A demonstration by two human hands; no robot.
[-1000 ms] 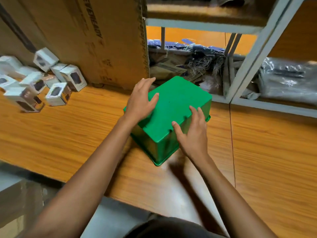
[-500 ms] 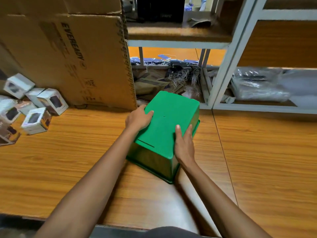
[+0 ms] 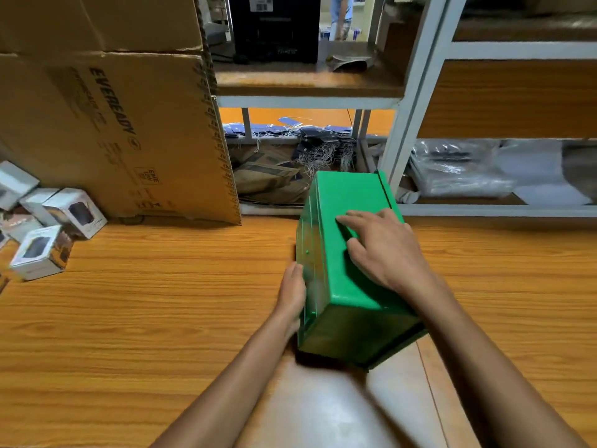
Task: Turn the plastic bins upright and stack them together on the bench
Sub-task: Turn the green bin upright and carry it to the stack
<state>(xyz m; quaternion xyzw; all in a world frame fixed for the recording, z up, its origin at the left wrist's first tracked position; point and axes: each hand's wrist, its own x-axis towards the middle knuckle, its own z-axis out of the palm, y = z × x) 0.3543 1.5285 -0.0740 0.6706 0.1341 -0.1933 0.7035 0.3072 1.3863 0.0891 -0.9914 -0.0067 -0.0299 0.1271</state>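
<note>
Head view: green plastic bin (image 3: 342, 253) tipped on the wooden table (image 3: 161, 318), just in front of the shelf frame (image 3: 407, 124), one long wall facing up, rim to the right, base to the left. Right hand (image 3: 384, 250) laid flat on that upper wall, fingers spread, pressing rather than clasping. Left hand (image 3: 292, 294) flat against the base at the left, fingers extended, nothing enclosed. Probably mid-roll toward upright. To finish cleanly: pivot on the lower edge touching the table, steady push from the left palm, guiding from above with the right, no sliding toward the cardboard carton (image 3: 113, 124). Small white boxes (image 3: 48, 227) well apart at far left, no obstacle. Only one bin visible for certain.
</note>
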